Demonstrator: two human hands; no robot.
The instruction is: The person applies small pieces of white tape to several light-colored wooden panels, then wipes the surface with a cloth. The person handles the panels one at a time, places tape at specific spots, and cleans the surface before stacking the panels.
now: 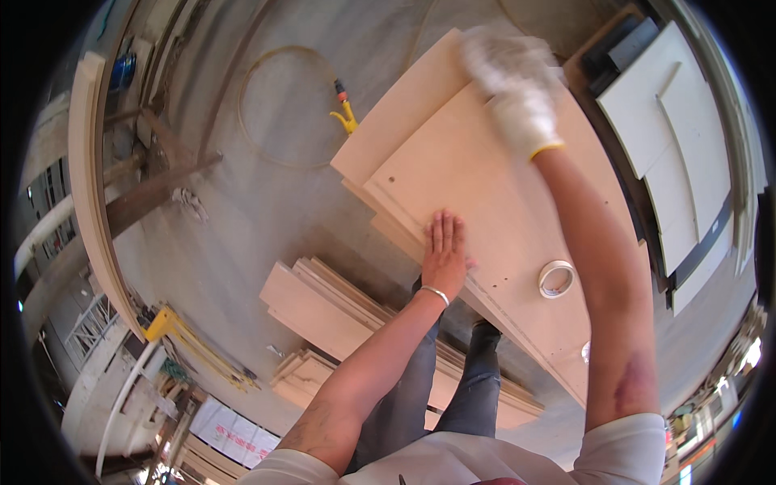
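Note:
A stack of light tan wooden boards (477, 178) lies in front of me, its upper boards offset from one another. My left hand (444, 255), bare with a bracelet at the wrist, rests flat on the top board's near left edge, fingers stretched out. My right hand (513, 89) wears a white knit glove with a yellow cuff. It is at the far end of the top board, and motion smears its fingers, so whether it holds anything is unclear. A roll of tape (556, 279) lies on the board, left of my right forearm.
Smaller board stacks (323, 311) lie low beside my legs. A yellow air blow gun (345, 117) with a coiled hose is on the floor ahead. White panels (671, 137) are stacked at the right. Long boards (89, 186) and a yellow clamp-like frame (166, 323) stand left.

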